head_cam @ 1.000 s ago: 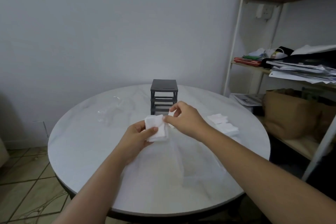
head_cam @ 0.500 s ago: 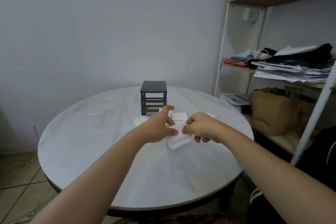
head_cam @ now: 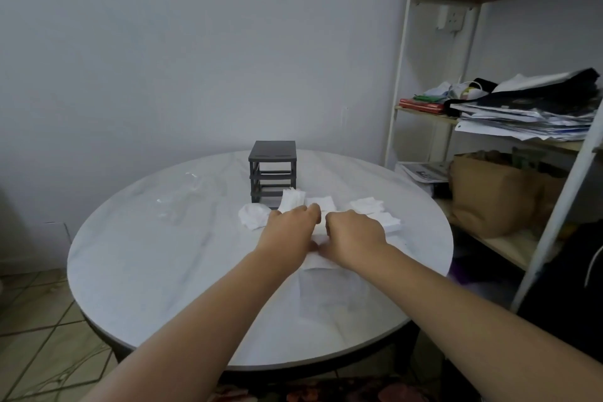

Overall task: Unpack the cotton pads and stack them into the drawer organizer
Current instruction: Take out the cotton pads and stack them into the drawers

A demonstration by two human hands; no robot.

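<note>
**Both hands closed on a bunch of pads at mid-desk**

We see the left hand (head_cam: 289, 233) and the right hand (head_cam: 355, 238) side by side, low over the round marble desk (head_cam: 146, 271), backs turned up. Between them sits a bunch of cotton pads (head_cam: 320, 228). The fingers (head_cam: 311, 210) of both hands are curled in and clamped on it from the left and the right. White also shows under the wrists.

Just beyond the knuckles an upright stack (head_cam: 291, 200) of pads leans at the foot of the dark drawer organizer (head_cam: 272, 170), which stands on the far side of the desk. A crumpled pile (head_cam: 253, 218) lies to the left of the hands, and flat piles (head_cam: 367, 206) lie to the right. A clear plastic wrapper (head_cam: 182, 199) lies further left. A shelf (head_cam: 424, 111) with papers stands at the right.
</note>
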